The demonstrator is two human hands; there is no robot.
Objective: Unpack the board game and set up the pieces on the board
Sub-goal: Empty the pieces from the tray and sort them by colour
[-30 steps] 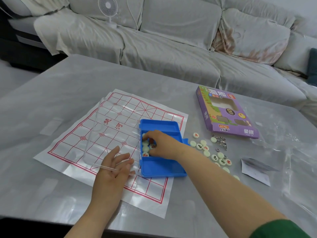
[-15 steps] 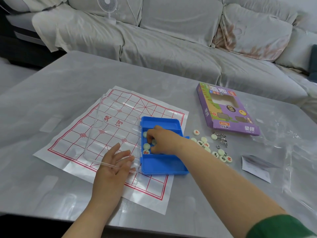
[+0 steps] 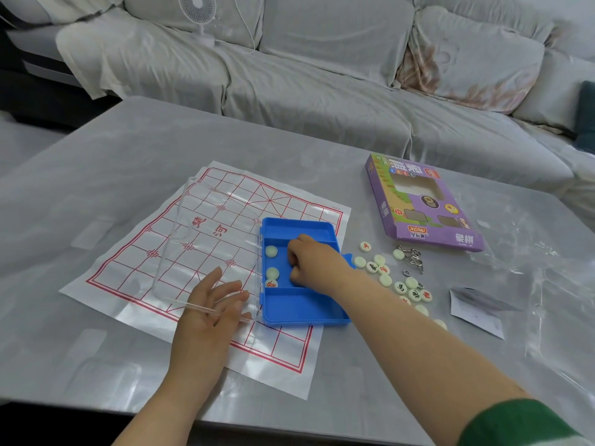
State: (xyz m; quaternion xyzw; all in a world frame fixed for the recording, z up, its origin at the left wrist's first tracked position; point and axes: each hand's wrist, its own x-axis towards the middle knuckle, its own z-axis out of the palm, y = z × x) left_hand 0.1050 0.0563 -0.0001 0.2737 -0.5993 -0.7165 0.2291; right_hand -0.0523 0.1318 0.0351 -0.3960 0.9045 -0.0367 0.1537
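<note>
A white paper board (image 3: 135, 272) with a red grid lies flat on the grey table. On its right part sits a blue plastic case (image 3: 302, 307) with its clear lid (image 3: 206, 239) folded open to the left. My left hand (image 3: 209, 313) lies flat on the lid's near corner, fingers spread. My right hand (image 3: 314, 262) is curled inside the case's middle compartment, closed over pieces I cannot see. Three round cream pieces (image 3: 271, 272) show in that compartment, left of the hand. Several more pieces (image 3: 383, 272) lie loose on the table right of the case.
A purple game box (image 3: 418, 201) lies flat at the right. Metal rings (image 3: 412, 259) sit by the loose pieces. A folded leaflet (image 3: 476, 310) and clear plastic wrap (image 3: 553, 284) cover the right side. A grey sofa (image 3: 322, 75) stands behind the table.
My right hand has curled tighter in the middle compartment, and fewer pieces show beside it. The left hand stays on the lid.
</note>
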